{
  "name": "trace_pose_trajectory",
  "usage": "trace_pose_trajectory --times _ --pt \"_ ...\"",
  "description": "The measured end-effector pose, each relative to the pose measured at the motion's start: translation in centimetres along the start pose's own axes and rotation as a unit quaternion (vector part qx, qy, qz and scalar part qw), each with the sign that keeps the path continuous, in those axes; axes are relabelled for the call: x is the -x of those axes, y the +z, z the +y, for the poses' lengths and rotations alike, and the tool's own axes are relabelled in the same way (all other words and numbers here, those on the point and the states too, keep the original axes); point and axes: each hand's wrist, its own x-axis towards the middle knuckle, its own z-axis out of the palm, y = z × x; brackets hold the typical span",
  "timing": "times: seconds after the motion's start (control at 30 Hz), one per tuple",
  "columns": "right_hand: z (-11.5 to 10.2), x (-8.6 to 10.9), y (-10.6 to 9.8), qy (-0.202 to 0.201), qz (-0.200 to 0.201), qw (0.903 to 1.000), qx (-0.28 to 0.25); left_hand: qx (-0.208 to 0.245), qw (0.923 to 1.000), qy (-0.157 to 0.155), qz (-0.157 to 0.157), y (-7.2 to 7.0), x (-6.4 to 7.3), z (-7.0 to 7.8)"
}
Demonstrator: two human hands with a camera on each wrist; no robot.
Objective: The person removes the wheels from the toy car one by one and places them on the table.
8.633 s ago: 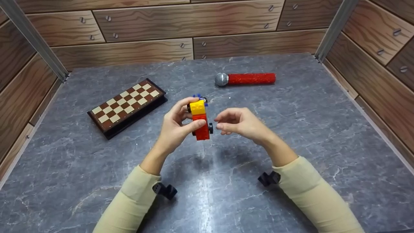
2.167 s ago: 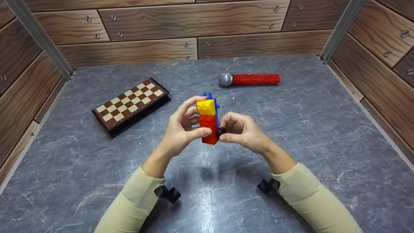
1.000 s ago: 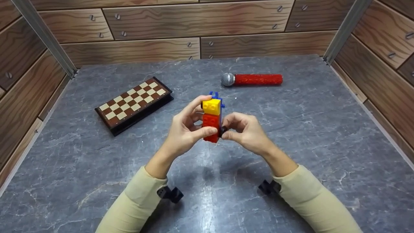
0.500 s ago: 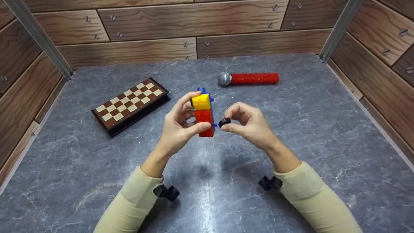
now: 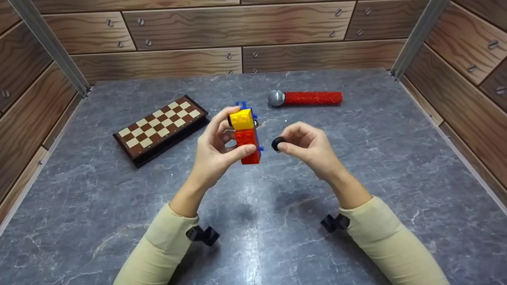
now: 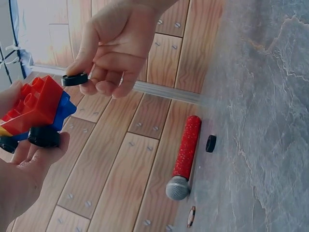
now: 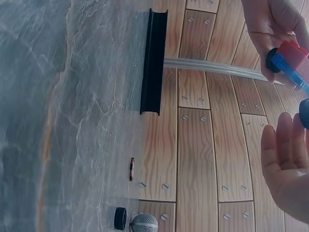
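My left hand (image 5: 214, 150) grips a toy car (image 5: 246, 134) of red and yellow bricks on a blue wheeled base. Its thumb lies across the red brick and its fingers go behind. A bare blue axle stub sticks out on the car's right side. In the left wrist view, black wheels (image 6: 43, 137) sit on the base's near side. Between the thumb and fingertips of my right hand (image 5: 311, 148) is a loose black wheel (image 6: 75, 79), held a short gap to the right of the car. Both hands are raised over the table.
A folded chessboard box (image 5: 160, 130) lies at the left and a red microphone (image 5: 305, 98) at the back. Another black wheel (image 6: 211, 143) stands on the table near the microphone, with a small ring-like disc (image 6: 191, 216) farther along. Plank-patterned walls (image 5: 186, 29) enclose the table.
The right hand has pulled the black wheel off the car's lower right side and moved away to the right with it. The left hand has shifted the car slightly left and up.
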Motion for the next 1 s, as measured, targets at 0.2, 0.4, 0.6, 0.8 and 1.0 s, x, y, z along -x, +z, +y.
trace_pose_trajectory --times 0.2,0.4,0.6,0.8,1.0 --pt "-0.1 0.0 -0.4 -0.002 0.011 0.9998 -0.015 -0.015 0.9998 -0.011 0.001 0.2 0.0 -0.1" --pt "-0.1 -0.3 -1.2 0.002 0.023 0.9994 -0.024 -0.033 0.9993 -0.019 0.002 0.2 0.0 -0.2" --pt "0.0 -0.6 -2.4 0.010 0.046 0.9986 -0.022 -0.036 0.9990 -0.028 0.005 0.4 -0.1 -0.1" --pt "0.5 -0.9 -3.6 0.022 0.070 0.9971 -0.019 -0.027 0.9988 -0.038 0.013 0.3 -0.1 -0.3" --pt "1.3 -1.3 -5.0 0.037 0.090 0.9950 -0.025 -0.024 0.9985 -0.046 0.015 0.3 0.0 -0.6"
